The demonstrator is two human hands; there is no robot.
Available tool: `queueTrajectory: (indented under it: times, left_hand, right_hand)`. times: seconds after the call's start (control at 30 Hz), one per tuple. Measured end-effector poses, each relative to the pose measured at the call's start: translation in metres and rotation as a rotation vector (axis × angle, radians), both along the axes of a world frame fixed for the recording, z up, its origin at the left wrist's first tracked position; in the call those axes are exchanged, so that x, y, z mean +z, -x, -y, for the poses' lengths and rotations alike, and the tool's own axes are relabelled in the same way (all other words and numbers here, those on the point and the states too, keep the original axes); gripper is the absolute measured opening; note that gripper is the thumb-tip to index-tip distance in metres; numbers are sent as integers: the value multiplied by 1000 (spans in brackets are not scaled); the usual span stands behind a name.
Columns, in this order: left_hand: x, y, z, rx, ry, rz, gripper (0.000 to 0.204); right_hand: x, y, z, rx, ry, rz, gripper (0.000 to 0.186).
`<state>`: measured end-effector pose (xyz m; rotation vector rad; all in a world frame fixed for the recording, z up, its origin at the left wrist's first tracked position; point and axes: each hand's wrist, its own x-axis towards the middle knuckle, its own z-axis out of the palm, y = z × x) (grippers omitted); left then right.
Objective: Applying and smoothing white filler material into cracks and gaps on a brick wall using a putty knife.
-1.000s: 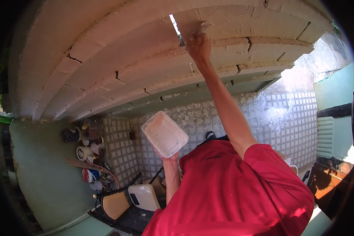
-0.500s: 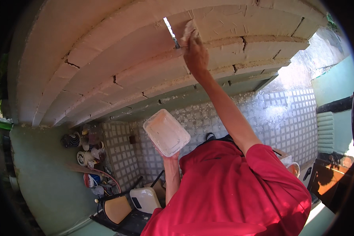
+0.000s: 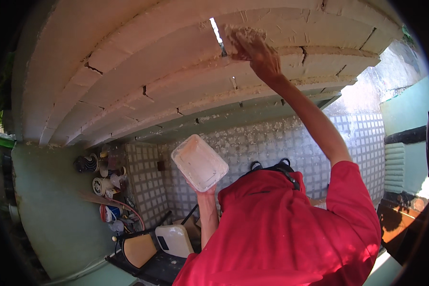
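Observation:
My left hand [image 3: 204,188] grips a white rectangular plastic tub [image 3: 199,162] from below, its inside coated with pale pinkish residue. My right hand [image 3: 261,58] is raised to the stepped, pale boards [image 3: 167,62] overhead, its fingers closed on a crumpled, plaster-smeared pale wad [image 3: 245,35]. The wad is at the board just right of a narrow lit slit [image 3: 216,28]. Cracks, ridges and crusted seams run across the boards. Whether the wad is cloth or a clump of paste I cannot tell.
Buckets [image 3: 101,186], bags and a hose lie along the green wall [image 3: 52,205] at left. A black chair frame [image 3: 128,257] with tan and white pads stands low left. Below is a checkered tiled floor [image 3: 276,136]. A wooden piece [image 3: 398,224] and green wall sit at right.
My right hand and wad have shifted right since half a second ago, the arm swinging right and the wrist turning. My left hand holds the tub in nearly the same place.

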<state>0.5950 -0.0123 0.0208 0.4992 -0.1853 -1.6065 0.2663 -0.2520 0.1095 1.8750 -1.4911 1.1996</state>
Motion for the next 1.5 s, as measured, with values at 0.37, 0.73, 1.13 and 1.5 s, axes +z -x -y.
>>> queueTrajectory:
  times: [0.37,0.73,1.13,1.5]
  left_hand:
    - [-3,-6,5,-15,95,-36,55]
    - [0,2,5,23,21,-101,67]
    - [-6,-2,1,9,2,-156,67]
    - [-1,11,2,-37,66,-136,67]
  right_hand:
    - [-14,29,-17,148,-183,-264,55]
    - [-17,24,-4,44,-63,-272,50]
    - [-18,26,-2,-53,-180,-255,55]
    - [2,-43,15,-30,-246,129,63]
